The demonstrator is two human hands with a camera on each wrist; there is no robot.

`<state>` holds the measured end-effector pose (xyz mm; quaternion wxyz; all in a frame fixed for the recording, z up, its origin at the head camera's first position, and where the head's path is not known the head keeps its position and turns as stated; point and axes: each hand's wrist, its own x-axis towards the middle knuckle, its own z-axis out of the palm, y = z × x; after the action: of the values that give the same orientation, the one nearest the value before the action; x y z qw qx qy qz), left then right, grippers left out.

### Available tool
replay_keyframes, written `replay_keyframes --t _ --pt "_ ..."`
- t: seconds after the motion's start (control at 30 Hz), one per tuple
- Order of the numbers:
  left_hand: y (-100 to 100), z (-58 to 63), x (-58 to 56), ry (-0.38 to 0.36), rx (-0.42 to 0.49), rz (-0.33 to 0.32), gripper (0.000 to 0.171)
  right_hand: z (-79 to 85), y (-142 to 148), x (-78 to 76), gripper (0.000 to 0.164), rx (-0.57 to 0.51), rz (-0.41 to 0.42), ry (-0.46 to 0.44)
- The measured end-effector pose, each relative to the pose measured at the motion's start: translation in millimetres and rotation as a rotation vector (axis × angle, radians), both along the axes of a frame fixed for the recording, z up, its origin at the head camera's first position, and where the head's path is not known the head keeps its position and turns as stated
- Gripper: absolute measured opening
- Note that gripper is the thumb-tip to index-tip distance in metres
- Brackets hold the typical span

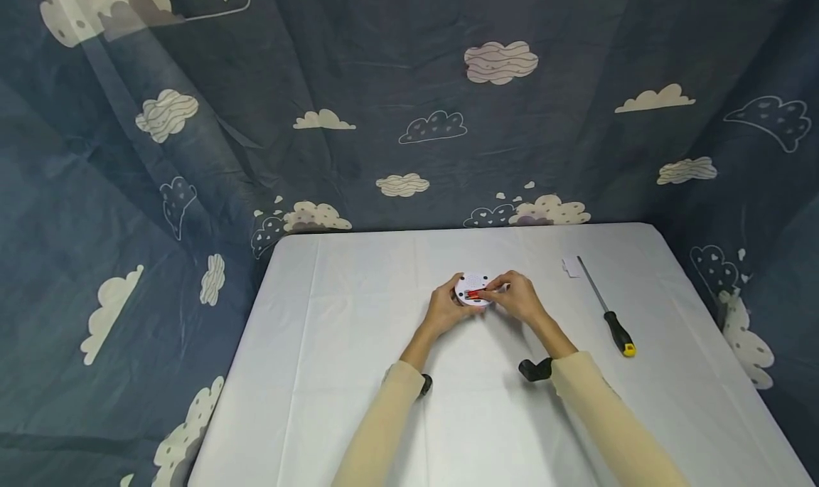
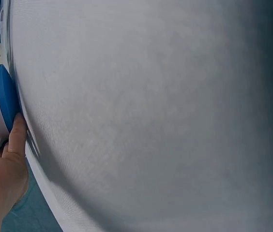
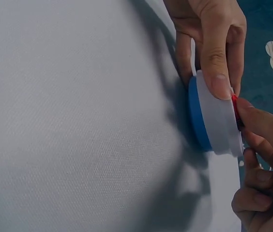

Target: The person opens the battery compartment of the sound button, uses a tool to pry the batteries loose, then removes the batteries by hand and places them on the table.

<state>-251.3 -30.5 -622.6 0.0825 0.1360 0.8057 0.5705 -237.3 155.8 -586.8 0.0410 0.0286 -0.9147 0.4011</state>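
left hand [image 1: 444, 309] in grip round a white disc [image 1: 473, 279], right hand [image 1: 520, 299] in pinch on red piece [image 1: 473, 295]

**Draped in Dark Blue**

Hung with a dark blue curtain [image 1: 384, 46] from nine o'clock through twelve to three. Printed with pale clouds [image 1: 501, 62], some spotted, some wavy-lined. Spread toward six with a creased white tablecloth [image 1: 320, 345]. Lit softly, with blurred shadows [image 3: 170, 212].

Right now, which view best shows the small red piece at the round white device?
Head: the red piece shows against the round white device's camera-facing side, though small. Right wrist: only a red sliver, edge-on. Left wrist: not visible.
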Motion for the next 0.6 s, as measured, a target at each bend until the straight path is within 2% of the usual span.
replay_keyframes --t 0.13,0.3,0.6 --pt "-0.7 -0.2 -1.4 -0.002 0.005 0.001 0.093 -0.5 0.0 -1.4 0.023 -0.005 0.013 -0.031" --pt "-0.3 -0.9 -1.6 -0.002 0.007 0.002 0.092 -1.6 0.9 -0.6 0.024 -0.025 -0.013 -0.065" --pt "-0.2 -0.1 -0.8 0.001 -0.007 0.002 0.092 1.2 2.5 1.6 0.024 -0.162 -0.071 -0.112"
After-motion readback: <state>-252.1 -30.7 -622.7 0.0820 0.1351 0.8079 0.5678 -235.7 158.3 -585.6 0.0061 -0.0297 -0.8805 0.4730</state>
